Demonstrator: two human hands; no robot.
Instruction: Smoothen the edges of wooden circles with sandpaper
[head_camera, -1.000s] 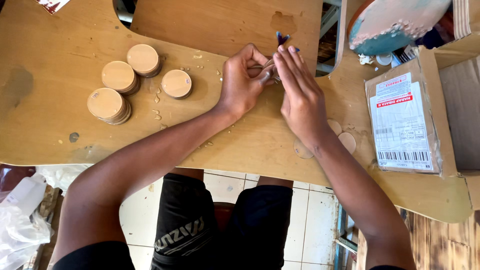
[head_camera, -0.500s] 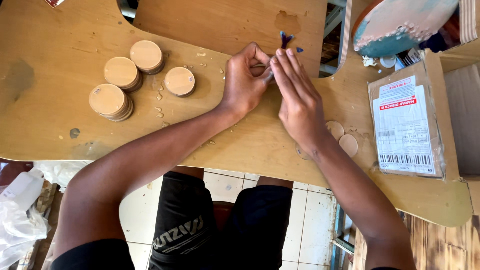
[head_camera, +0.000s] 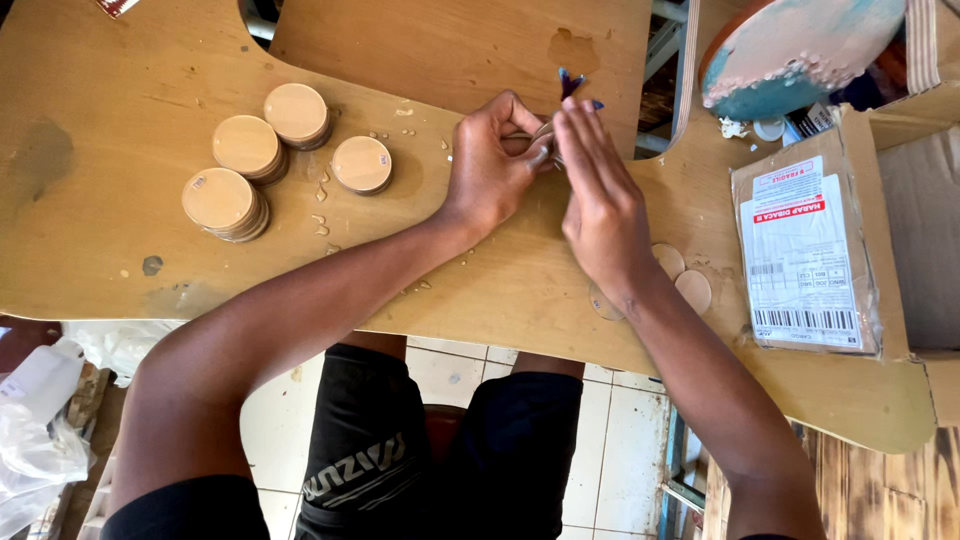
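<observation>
We have both hands together over the table (head_camera: 120, 90), working on one small wooden disc (head_camera: 545, 135). Our left hand (head_camera: 487, 165) is curled closed around it, thumb and forefinger pinching its edge, so the disc sits between the two hands and is mostly hidden. Our right hand (head_camera: 600, 205) lies beside it with the fingers stretched nearly flat, tips pressed against the disc and a small blue and purple piece (head_camera: 572, 85) poking out just past them; whether those fingers grip that piece we cannot tell. We judge this to be a fitting or finishing step on a single disc, and the next move seems to call for a steady pinch and fine fingertip pressure. Both forearms reach forward, wrists low on the table. Under our right wrist lie a few loose flat discs (head_camera: 690, 290); well to the left stand stacks of discs (head_camera: 250, 150); to the right rests a labelled packet (head_camera: 805, 255) against a cardboard box (head_camera: 920, 230).
</observation>
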